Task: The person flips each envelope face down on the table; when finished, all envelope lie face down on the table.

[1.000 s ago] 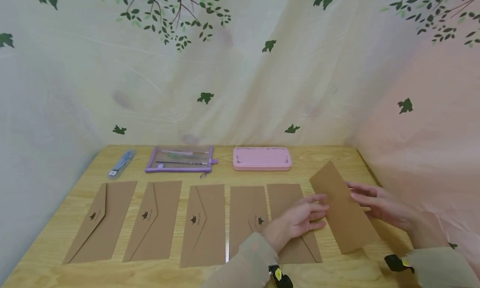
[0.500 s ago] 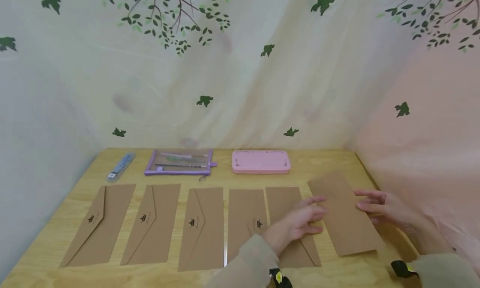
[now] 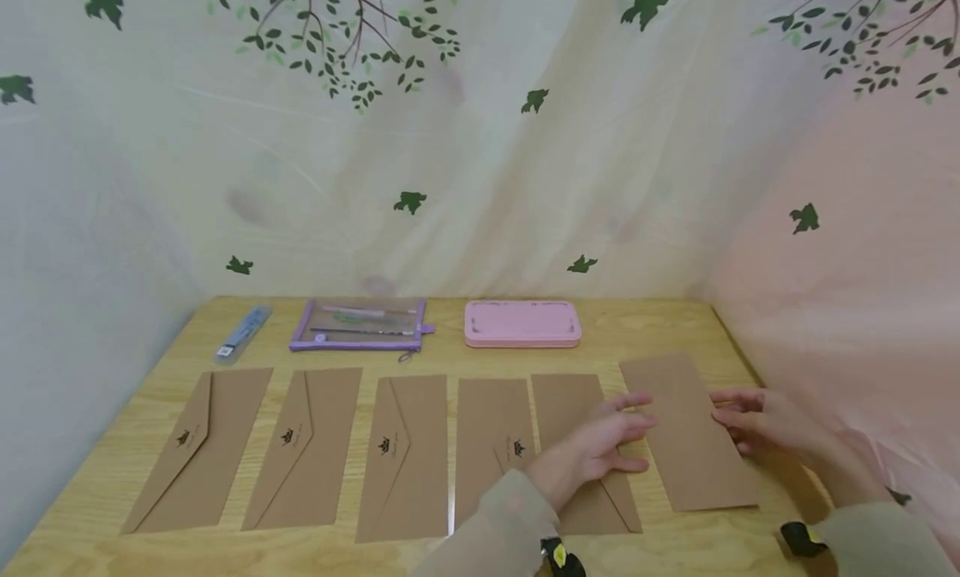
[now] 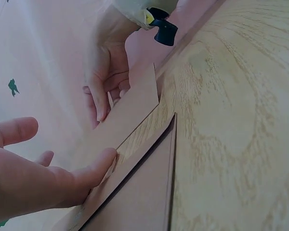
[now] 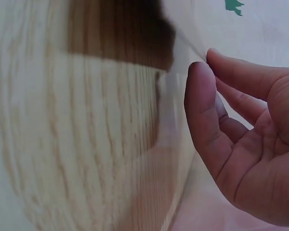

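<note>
A plain brown envelope [image 3: 693,444] lies almost flat at the right end of a row of similar envelopes, its flap side out of sight. My right hand [image 3: 776,427] pinches its right edge; in the right wrist view the thumb [image 5: 201,91] and forefinger meet on that thin edge. Fingers spread, my left hand [image 3: 596,448] is over the neighbouring envelope [image 3: 566,402], at the left edge of the plain one. In the left wrist view my left thumb [image 4: 98,171] is by that edge; whether it touches cannot be told.
Several flap-up envelopes [image 3: 405,477] with crown prints stretch leftward across the wooden table [image 3: 300,552]. Behind them are a blue packet [image 3: 243,333], a purple-edged clear pencil pouch [image 3: 360,325] and a pink case [image 3: 522,323]. Leaf-patterned cloth [image 3: 480,143] hangs around the table.
The plain envelope has come down from a tilted, raised position to lie nearly flat. My right hand has lowered slightly with it, while the left has stayed nearly in place.
</note>
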Demonstrator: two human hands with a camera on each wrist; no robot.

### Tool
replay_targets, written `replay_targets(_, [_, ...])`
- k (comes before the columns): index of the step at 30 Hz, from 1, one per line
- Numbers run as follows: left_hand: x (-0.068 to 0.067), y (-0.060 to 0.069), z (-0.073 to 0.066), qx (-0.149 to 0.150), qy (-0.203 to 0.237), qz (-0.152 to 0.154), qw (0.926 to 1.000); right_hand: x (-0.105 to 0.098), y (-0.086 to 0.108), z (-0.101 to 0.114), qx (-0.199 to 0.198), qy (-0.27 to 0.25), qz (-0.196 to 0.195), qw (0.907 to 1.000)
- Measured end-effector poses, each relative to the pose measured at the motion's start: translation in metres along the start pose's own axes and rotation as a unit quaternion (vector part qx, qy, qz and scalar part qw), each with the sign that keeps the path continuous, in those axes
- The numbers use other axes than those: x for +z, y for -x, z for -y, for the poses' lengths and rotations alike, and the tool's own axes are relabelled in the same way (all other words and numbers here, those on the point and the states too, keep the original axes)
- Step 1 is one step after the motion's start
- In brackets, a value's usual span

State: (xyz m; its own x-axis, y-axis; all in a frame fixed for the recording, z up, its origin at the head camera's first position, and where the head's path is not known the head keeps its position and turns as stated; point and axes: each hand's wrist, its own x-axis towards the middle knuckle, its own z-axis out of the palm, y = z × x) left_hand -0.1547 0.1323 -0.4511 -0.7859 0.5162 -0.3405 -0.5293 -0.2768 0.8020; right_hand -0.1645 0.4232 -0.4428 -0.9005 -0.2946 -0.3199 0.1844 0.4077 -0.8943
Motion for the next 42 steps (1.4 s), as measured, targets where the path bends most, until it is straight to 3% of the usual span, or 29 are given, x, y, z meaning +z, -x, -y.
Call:
replay_targets(5, [0.0, -0.002, 0.003, 0.008, 0.004, 0.014, 0.9999, 0.002, -0.003, -0.002, 0.006, 0.043, -0.01, 0.999])
replay_targets(14, [-0.002, -0.005, 0.004, 0.016, 0.006, 0.023, 0.9996, 0.004, -0.006, 0.001, 0.012, 0.058, -0.016, 0.9981])
replay_targets(30, [-0.004, -0.001, 0.007, 0.012, 0.01, 0.021, 0.9996, 0.01, -0.009, -0.007, -0.03, 0.041, -0.013, 0.9986])
replay_targets(42, [-0.006, 0.001, 0.008, -0.002, 0.013, 0.034, 0.9993, 0.013, -0.009, -0.007, -0.014, 0.05, -0.022, 0.9984])
